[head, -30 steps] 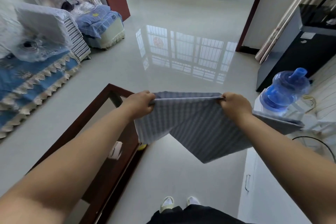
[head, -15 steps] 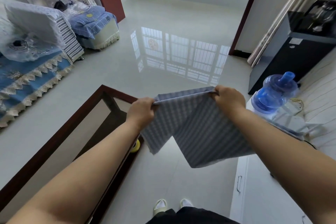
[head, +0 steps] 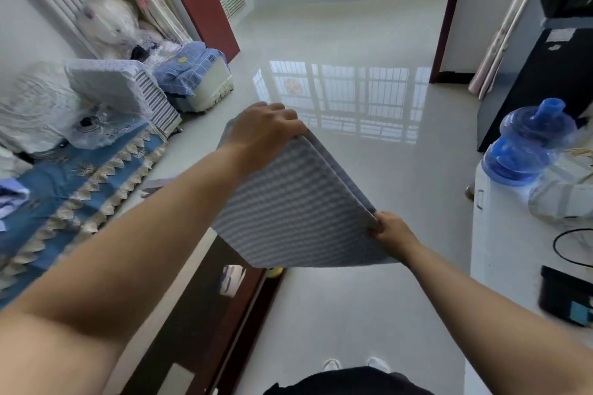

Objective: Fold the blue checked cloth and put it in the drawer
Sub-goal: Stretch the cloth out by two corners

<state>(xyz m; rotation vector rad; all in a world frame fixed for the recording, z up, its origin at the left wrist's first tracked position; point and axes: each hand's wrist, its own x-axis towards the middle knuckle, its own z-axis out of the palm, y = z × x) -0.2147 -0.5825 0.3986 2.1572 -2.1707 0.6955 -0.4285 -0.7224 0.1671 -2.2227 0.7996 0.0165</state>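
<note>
While both forearms reach forward from the bottom edge, the nearest things are dark clothing and two pale shoe tips (head: 332, 364) on the glossy white floor (head: 337, 314). Left of the feet a dark, wood-framed tabletop (head: 205, 308) runs along the floor; a small white object (head: 231, 279) lies on it and something yellow (head: 275, 272) shows at its far right edge, mostly hidden by the cloth.

Blue checked cloth (head: 295, 218): held in the air above the far end of the tabletop and the floor, not resting on anything. It is doubled over, two layers showing along the upper right edge, which slants from the far hand down to the near one. The lower part hangs free.

Right hand (head: 390, 231): nearer, lower; fingers pinch the near end of the doubled edge.

Left hand (head: 263, 131): farther, higher; fingers curled over the far end of that same edge, gripping it.

Right side: white cabinet (head: 500, 250) with a black box (head: 564, 298) at its near edge, a black cable loop, and a blue water bottle (head: 526, 144) toward its far end. Behind it stands a black appliance (head: 532, 86).

Left side: a sofa under a blue lace-trimmed cover (head: 64, 196), a striped cushion (head: 128, 90), then a plastic-wrapped plush toy (head: 107, 22) against the radiator. Beyond, a footstool with a blue checked cover (head: 199, 74), a red door, and window bars reflected in the floor.
</note>
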